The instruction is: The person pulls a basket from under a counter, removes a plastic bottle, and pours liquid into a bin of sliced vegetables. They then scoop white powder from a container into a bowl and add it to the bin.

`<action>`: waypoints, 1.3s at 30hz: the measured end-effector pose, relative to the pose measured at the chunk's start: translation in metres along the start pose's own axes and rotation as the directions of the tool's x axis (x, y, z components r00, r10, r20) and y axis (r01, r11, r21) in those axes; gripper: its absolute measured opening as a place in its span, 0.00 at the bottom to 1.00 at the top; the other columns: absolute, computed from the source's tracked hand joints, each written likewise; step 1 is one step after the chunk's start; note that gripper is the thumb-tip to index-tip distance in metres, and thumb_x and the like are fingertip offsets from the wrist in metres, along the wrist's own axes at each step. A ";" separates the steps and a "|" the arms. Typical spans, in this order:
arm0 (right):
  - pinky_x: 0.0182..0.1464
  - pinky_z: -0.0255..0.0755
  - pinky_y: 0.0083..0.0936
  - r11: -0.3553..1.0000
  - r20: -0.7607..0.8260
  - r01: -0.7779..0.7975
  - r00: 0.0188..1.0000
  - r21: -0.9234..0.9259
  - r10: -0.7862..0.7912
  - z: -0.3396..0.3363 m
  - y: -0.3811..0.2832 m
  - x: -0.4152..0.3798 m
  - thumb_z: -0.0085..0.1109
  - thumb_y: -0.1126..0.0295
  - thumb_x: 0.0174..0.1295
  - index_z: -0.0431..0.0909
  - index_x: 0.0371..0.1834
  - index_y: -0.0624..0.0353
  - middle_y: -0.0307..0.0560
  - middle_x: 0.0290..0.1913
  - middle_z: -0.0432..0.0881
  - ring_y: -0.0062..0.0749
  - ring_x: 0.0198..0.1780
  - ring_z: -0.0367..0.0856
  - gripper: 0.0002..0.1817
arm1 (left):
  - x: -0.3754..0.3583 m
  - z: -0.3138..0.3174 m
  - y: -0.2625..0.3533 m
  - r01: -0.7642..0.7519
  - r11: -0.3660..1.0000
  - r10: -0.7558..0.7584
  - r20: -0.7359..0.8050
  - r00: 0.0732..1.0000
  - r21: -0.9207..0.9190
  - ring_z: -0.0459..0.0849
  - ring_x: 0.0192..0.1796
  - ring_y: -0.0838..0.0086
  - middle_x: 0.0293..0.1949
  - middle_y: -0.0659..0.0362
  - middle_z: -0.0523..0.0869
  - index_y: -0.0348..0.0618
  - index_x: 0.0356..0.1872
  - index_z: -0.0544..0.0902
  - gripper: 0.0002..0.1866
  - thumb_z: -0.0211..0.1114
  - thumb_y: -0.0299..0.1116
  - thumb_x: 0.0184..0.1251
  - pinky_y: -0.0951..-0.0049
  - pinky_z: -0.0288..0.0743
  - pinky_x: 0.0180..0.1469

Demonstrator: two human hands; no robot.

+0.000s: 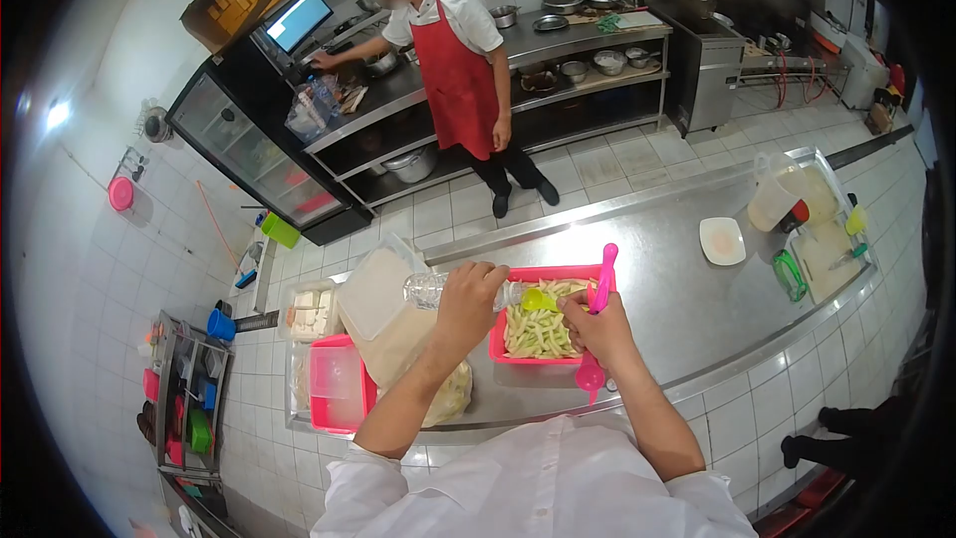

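Note:
My left hand (pixel 468 304) is closed around a clear plastic bottle (pixel 426 290), tipped on its side with its mouth end pointing right. In my right hand (pixel 600 327) is a set of measuring spoons; its yellow-green spoon (pixel 539 300) sits at the bottle's mouth, while pink spoons (pixel 603 279) stick out above and below my fingers. Both hands are over a pink tub (pixel 538 360) filled with pale green-white cut strips (pixel 543 335), perhaps vegetable or potato. Whether liquid is flowing into the spoon is too small to tell.
Left on the steel table (pixel 677 309) are a pink container (pixel 339 384), a white lid (pixel 376 294), a bag (pixel 450 397) and a box of pale blocks (pixel 313 311). A white dish (pixel 722 241) and pitcher (pixel 775 191) stand right. A person in a red apron (pixel 458 90) stands across.

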State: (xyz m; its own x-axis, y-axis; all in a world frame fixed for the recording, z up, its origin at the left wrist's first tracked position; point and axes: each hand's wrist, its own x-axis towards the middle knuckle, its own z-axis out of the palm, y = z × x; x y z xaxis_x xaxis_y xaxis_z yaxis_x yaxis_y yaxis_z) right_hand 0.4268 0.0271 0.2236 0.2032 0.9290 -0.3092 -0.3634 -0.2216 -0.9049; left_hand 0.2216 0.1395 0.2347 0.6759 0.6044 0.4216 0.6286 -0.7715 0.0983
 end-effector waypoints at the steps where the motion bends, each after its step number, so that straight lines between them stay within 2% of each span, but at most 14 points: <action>1: 0.16 0.57 0.22 1.000 -0.001 0.002 1.000 -0.002 -0.002 0.000 0.000 0.000 0.64 0.72 0.70 0.79 0.38 0.68 0.38 0.21 0.74 0.17 0.15 0.65 0.08 | 0.000 -0.001 0.000 -0.001 1.000 0.001 0.009 1.000 0.009 0.83 0.51 0.56 0.46 0.56 0.86 0.45 0.49 0.84 0.27 0.76 0.20 0.40 0.58 0.76 0.55; 7: 0.16 0.57 0.21 1.000 -0.013 0.001 1.000 0.010 0.000 0.001 0.000 0.001 0.63 0.73 0.70 0.79 0.38 0.68 0.38 0.21 0.74 0.17 0.15 0.65 0.08 | 0.002 0.002 -0.003 -0.030 0.999 0.031 -0.011 0.999 0.015 0.83 0.51 0.56 0.45 0.55 0.86 0.44 0.48 0.84 0.26 0.73 0.18 0.42 0.58 0.75 0.55; 9: 0.17 0.62 0.22 1.000 0.005 -0.016 1.000 -0.002 0.016 -0.001 -0.001 0.001 0.63 0.72 0.70 0.79 0.34 0.64 0.37 0.20 0.75 0.19 0.16 0.71 0.08 | 0.004 0.001 -0.002 -0.037 0.999 0.037 -0.017 0.999 0.010 0.83 0.51 0.56 0.45 0.55 0.86 0.44 0.48 0.84 0.25 0.72 0.17 0.43 0.57 0.75 0.55; 21: 0.17 0.60 0.22 0.997 -0.024 -0.034 0.999 0.070 0.036 -0.002 -0.002 0.003 0.64 0.72 0.70 0.77 0.28 0.59 0.34 0.19 0.73 0.18 0.16 0.68 0.11 | 0.010 0.003 -0.002 -0.065 0.998 0.065 -0.036 0.997 0.009 0.83 0.50 0.55 0.45 0.55 0.86 0.44 0.48 0.84 0.25 0.70 0.16 0.43 0.57 0.75 0.54; 39: 0.17 0.60 0.21 0.996 0.000 -0.016 1.000 0.087 0.016 -0.003 0.000 0.007 0.63 0.72 0.70 0.78 0.31 0.60 0.35 0.20 0.74 0.17 0.15 0.68 0.09 | 0.014 0.000 -0.003 -0.069 0.997 0.070 -0.046 0.996 0.016 0.82 0.51 0.55 0.45 0.54 0.86 0.44 0.48 0.84 0.25 0.68 0.15 0.44 0.57 0.75 0.53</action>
State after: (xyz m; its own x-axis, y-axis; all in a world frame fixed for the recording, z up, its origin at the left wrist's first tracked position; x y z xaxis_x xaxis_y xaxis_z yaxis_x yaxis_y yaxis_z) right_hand 0.4307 0.0330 0.2210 0.1970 0.9253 -0.3240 -0.4448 -0.2101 -0.8707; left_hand 0.2288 0.1501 0.2403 0.6998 0.5390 0.4688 0.5864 -0.8082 0.0540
